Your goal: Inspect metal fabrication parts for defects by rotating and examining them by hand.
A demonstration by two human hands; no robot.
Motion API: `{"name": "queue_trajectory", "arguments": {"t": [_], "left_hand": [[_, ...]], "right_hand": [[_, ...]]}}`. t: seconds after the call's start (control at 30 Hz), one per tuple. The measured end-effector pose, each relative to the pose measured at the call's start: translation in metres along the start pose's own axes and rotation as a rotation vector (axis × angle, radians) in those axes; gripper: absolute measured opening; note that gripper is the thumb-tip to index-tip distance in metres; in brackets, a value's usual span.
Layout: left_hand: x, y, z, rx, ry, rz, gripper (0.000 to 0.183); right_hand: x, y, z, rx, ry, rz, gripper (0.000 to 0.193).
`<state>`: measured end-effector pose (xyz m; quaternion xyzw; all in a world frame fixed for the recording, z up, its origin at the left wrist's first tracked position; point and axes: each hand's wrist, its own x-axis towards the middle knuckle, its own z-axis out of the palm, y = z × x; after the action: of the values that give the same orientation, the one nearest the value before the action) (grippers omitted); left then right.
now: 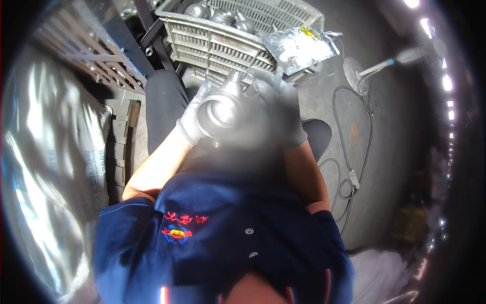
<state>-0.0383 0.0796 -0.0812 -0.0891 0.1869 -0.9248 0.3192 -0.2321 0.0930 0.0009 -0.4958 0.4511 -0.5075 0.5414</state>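
Observation:
My left hand (191,120), in a pale grey glove, grips the side of a shiny metal part (223,109). This part has a wide round opening facing me and narrows to a neck at its far end. Just right of it is my right hand (283,99), also gloved, raised with its fingers bent toward the neck. A hazy smear covers much of that hand, so whatever its closed fingers hold cannot be made out. Beyond both hands, a grey slatted plastic crate (215,48) holds several similar metal parts (224,17).
A crumpled silvery plastic sheet (301,50) hangs over the crate's right corner. To the right stand a fan (354,76) and a cable with a white power strip (354,179). At left lie a large white sack (55,167), a wooden pallet (120,144) and a metal rack (96,55).

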Motion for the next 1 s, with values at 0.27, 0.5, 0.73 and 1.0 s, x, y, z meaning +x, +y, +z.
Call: {"name": "queue_trajectory", "arguments": {"t": [0.27,0.5,0.73,1.0], "left_hand": [[-0.008,0.013,0.001,0.37,0.078,0.24,0.064],[0.006,0.016,-0.001,0.295,-0.056,0.333,0.044],[0.009,0.026,0.001,0.153,-0.212,0.236,0.048],[0.008,0.011,0.001,0.342,-0.204,0.132,0.05]], "right_hand": [[-0.041,0.059,0.008,0.285,0.174,0.312,0.019],[-0.061,0.057,0.024,0.466,-0.042,0.409,0.016],[-0.062,0.027,0.021,0.217,-0.045,0.33,0.043],[-0.056,0.023,0.02,0.142,-0.064,0.198,0.043]]}}
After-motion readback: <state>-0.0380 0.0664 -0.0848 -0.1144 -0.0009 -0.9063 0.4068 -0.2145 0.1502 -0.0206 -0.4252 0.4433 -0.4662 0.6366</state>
